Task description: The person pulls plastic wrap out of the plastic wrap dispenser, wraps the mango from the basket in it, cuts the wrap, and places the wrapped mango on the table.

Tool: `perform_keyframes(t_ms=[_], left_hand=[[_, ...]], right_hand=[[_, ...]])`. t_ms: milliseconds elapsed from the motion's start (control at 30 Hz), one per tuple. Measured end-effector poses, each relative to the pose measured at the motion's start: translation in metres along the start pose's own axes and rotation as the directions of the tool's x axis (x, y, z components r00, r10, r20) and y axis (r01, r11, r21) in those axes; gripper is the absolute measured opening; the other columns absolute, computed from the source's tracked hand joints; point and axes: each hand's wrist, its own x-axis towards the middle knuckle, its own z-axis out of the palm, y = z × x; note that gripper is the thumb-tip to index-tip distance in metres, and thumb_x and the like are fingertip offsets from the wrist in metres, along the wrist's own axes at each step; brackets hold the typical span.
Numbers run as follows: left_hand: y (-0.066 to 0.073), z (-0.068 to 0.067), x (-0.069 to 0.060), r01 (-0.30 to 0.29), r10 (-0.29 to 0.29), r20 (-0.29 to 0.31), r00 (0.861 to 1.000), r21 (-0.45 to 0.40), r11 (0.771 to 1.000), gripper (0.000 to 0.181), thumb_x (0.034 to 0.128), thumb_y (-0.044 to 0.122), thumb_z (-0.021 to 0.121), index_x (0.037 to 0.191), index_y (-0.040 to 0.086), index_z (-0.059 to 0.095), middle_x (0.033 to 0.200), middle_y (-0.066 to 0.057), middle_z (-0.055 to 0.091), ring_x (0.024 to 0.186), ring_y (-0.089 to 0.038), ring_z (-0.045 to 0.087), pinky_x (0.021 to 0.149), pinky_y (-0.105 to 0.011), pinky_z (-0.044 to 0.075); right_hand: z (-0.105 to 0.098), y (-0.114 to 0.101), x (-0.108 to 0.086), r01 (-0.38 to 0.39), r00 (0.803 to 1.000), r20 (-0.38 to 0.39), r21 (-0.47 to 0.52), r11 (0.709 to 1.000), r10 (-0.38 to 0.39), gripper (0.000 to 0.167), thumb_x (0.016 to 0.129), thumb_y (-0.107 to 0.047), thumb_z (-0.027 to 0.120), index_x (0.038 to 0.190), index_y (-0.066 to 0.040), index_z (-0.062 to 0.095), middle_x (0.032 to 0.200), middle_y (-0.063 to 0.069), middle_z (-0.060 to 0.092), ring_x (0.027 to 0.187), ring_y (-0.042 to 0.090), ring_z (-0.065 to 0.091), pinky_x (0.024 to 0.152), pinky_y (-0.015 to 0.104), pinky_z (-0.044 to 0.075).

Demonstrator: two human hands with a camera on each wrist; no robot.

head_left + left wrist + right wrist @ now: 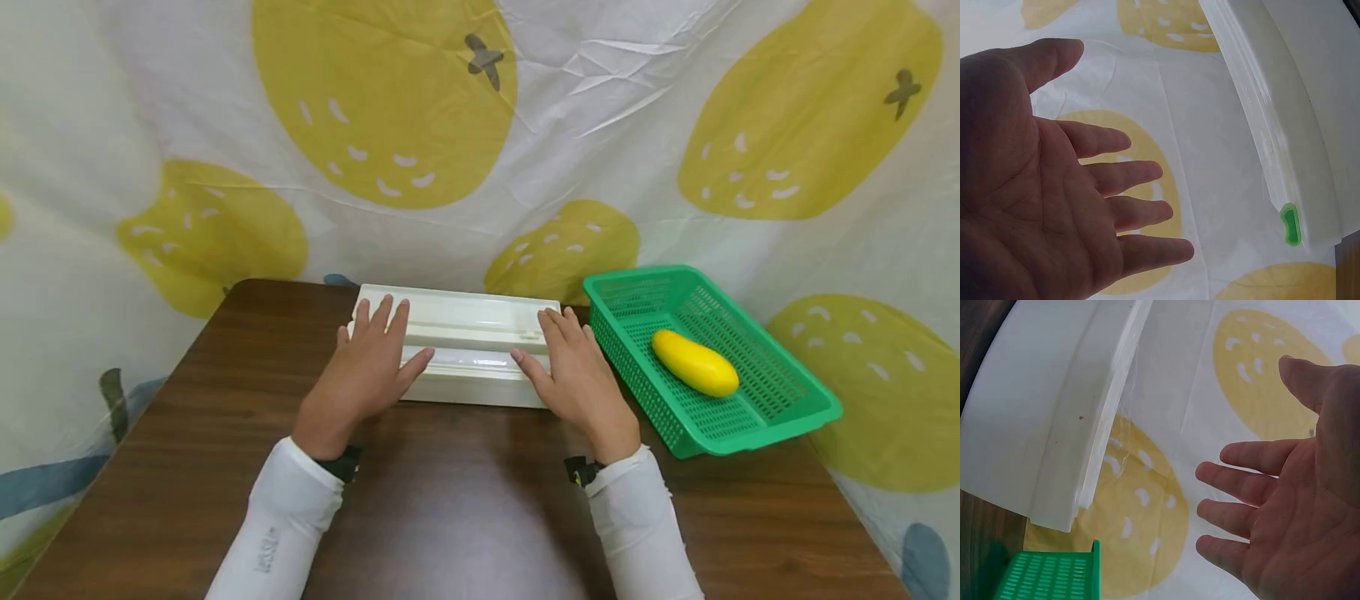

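A long white plastic box [471, 360], which looks like a cling film dispenser, lies crosswise at the back of the table. A glossy strip runs along its middle. My left hand [363, 367] is over its left end with the fingers spread and straight. Over the right end is my right hand [577, 379], its fingers also extended. Both wrist views show bare palms and a gap between each hand and the box. A small green piece [1290, 225] sits at one end of the box in the left wrist view.
To the right of the box stands a green plastic basket [787, 400] holding a smooth yellow oblong item [695, 362], possibly a toy fruit or vegetable. The dark wooden table [450, 500] backs onto a fabric curtain [600, 125] with a yellow fruit print.
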Motion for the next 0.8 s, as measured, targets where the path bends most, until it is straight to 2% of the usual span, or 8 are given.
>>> perform_keyframes(t_ms=[167,267,400,467,567,733,800], left_hand=[[-0.004,0.0,0.0,-0.002,0.002,-0.005,1.0,-0.011,1.0,0.07,0.1034,0.037,0.052,0.157,-0.001,0.027,0.162,-0.027,0.025,0.15,-0.055,0.013,0.114,-0.073,0.02],[-0.013,0.0,0.0,-0.045,0.046,-0.044,0.998,0.008,0.999,0.063,0.1009,0.029,0.06,0.151,-0.002,0.038,0.153,-0.027,0.042,0.144,-0.053,0.032,0.111,-0.068,0.032],[-0.031,0.001,0.003,-0.1,0.103,-0.068,0.992,0.041,0.994,0.049,0.0965,0.018,0.067,0.138,-0.005,0.055,0.13,-0.025,0.063,0.123,-0.046,0.056,0.105,-0.057,0.044],[-0.04,0.002,0.006,-0.091,0.092,-0.058,0.994,0.03,0.995,0.044,0.0956,0.015,0.068,0.134,-0.004,0.06,0.124,-0.024,0.067,0.119,-0.045,0.059,0.105,-0.055,0.045],[-0.051,0.005,0.012,-0.058,0.059,-0.039,0.997,0.024,0.998,0.041,0.0948,0.014,0.069,0.133,-0.001,0.062,0.124,-0.023,0.067,0.121,-0.045,0.058,0.106,-0.055,0.044],[-0.059,0.01,0.019,-0.041,0.041,-0.006,0.999,0.006,0.999,0.041,0.0944,0.014,0.069,0.132,-0.001,0.063,0.126,-0.024,0.066,0.122,-0.044,0.056,0.11,-0.056,0.039],[-0.061,0.013,0.021,-0.035,0.035,-0.015,0.999,0.003,0.999,0.034,0.0944,0.012,0.068,0.126,-0.001,0.067,0.122,-0.023,0.067,0.118,-0.042,0.057,0.107,-0.055,0.041]], right_hand=[[-0.003,0.007,0.003,0.017,1.0,-0.022,0.031,0.999,-0.016,0.071,0.104,-0.045,0.05,0.155,0.0,0.033,0.161,0.02,0.033,0.154,0.04,0.018,0.123,0.056,0.016],[-0.004,0.017,0.005,0.044,0.997,-0.066,0.04,0.998,-0.041,0.06,0.102,-0.033,0.059,0.148,0.002,0.045,0.152,0.022,0.044,0.146,0.041,0.035,0.119,0.055,0.03],[0.0,0.031,0.007,0.06,0.996,-0.071,0.04,0.997,-0.057,0.043,0.097,-0.021,0.068,0.132,0.002,0.062,0.132,0.021,0.06,0.119,0.039,0.057,0.102,0.051,0.047],[0.003,0.038,0.009,0.048,0.997,-0.059,0.052,0.997,-0.045,0.039,0.096,-0.019,0.069,0.129,0.001,0.064,0.126,0.02,0.062,0.108,0.036,0.059,0.094,0.048,0.049],[0.008,0.046,0.013,0.02,0.999,-0.034,0.08,0.997,-0.017,0.04,0.095,-0.018,0.069,0.13,0.0,0.064,0.124,0.02,0.061,0.102,0.034,0.057,0.089,0.046,0.049],[0.017,0.053,0.02,-0.007,1.0,0.027,0.093,0.996,0.004,0.04,0.096,-0.019,0.068,0.132,-0.001,0.064,0.124,0.02,0.056,0.106,0.034,0.056,0.093,0.047,0.048],[0.021,0.054,0.023,0.0,0.999,0.032,0.088,0.996,-0.003,0.036,0.096,-0.018,0.067,0.128,-0.001,0.066,0.121,0.02,0.057,0.106,0.034,0.056,0.094,0.047,0.048]])
